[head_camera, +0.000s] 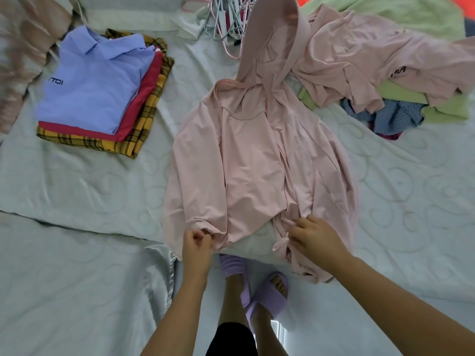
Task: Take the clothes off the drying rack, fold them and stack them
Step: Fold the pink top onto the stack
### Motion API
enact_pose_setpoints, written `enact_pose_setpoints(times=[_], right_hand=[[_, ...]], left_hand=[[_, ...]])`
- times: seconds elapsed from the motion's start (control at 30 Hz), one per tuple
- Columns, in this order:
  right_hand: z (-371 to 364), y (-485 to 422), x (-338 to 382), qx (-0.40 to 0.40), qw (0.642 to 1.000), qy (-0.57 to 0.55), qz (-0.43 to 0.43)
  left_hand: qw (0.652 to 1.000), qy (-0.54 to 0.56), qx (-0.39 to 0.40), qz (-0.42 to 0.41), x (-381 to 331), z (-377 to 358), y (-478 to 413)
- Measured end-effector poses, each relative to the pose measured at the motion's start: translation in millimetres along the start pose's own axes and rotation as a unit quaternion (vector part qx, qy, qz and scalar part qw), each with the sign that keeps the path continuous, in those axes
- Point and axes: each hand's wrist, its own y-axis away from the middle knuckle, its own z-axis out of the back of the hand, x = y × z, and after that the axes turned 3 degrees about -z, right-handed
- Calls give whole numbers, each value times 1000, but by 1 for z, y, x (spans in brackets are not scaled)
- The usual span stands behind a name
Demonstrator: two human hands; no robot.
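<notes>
Both hands pinch the near hem of the pink garment [257, 155]: the left hand [196, 244] closed on the left corner, the right hand [314, 237] closed on the bunched right side. Held that way, the cloth can be pulled flat on the bed [90, 201] before folding, I judge. Its far end, perhaps a hood, trails up toward the hangers [226, 19] and touches the unfolded heap [385, 73] at right, which may snag. A folded stack [100, 91] with a blue shirt on top sits well apart, at left.
</notes>
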Motion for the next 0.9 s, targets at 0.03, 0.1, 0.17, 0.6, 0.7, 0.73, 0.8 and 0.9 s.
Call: enact_pose_setpoints(times=[0.03,0.1,0.17,0.6,0.7,0.73,0.8,0.9], right_hand=[[5,-2,2,-11,1000,-6,1],[15,-7,11,-36,999,-19,6],[22,-14,22,-54,997,-45,16],[11,-28,30,37,989,-109,-93],[9,-30,33,43,994,-47,-87],[6,-31,33,37,995,-38,-82],[2,-30,32,56,993,-58,-88],[-7,-28,28,108,983,-48,-143]], left_hand=[[998,49,-9,49,-1,1,1],[981,144,-4,132,0,2,3],[975,154,34,156,1,-2,8],[968,207,30,141,1,-6,10],[982,127,63,127,11,-7,19],[984,108,64,130,14,-10,17],[985,87,53,143,15,-18,12],[982,50,50,176,14,-31,6]])
